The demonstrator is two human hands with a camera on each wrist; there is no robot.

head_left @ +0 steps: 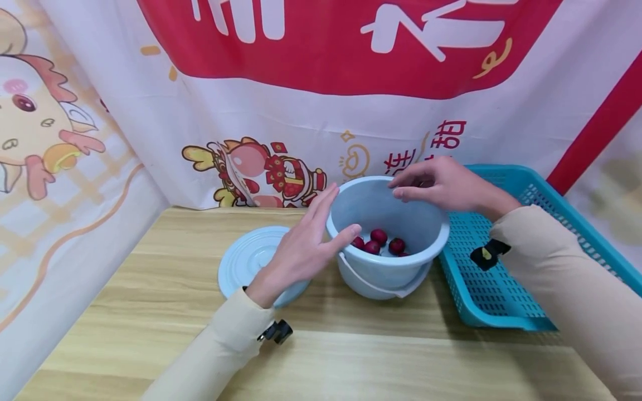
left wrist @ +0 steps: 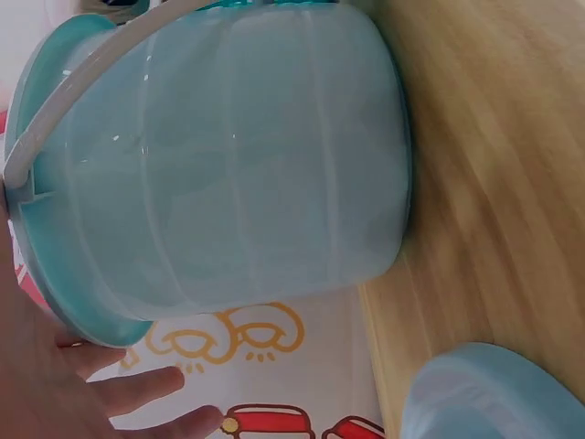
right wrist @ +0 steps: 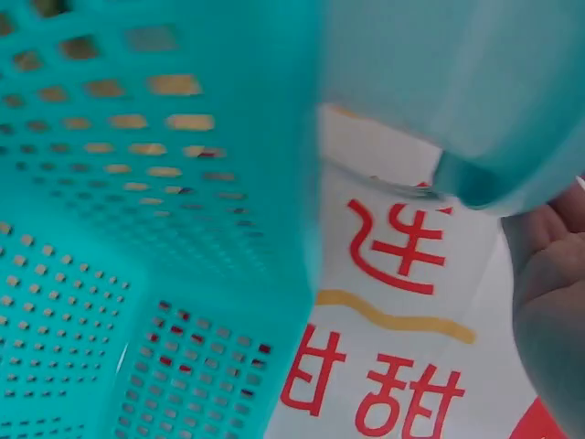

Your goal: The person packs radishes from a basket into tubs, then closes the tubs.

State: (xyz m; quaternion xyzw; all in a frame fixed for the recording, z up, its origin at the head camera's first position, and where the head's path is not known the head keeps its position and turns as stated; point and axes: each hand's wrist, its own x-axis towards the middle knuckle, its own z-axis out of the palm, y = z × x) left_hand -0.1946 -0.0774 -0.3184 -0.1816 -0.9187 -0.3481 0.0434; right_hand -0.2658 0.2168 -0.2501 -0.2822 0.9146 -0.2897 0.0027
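A light blue bucket (head_left: 381,278) stands upright on the wooden table, its pale handle hanging down at the front. Several dark red round fruits (head_left: 371,247) lie on its bottom. My left hand (head_left: 308,242) is at the left side of the bucket with straight fingers, the thumb reaching over the rim. In the left wrist view, the bucket (left wrist: 228,165) fills most of the picture, and the hand (left wrist: 55,384) lies by its rim. My right hand (head_left: 436,184) is over the back right rim, its fingers loosely bent above the bucket's mouth, with nothing visible between them.
Left of the bucket, a round light blue lid (head_left: 238,264) lies flat on the table (head_left: 165,312), partly behind the left hand. A teal perforated basket (head_left: 468,312) sits close on the right, under the right forearm. A printed cloth (head_left: 281,122) hangs behind.
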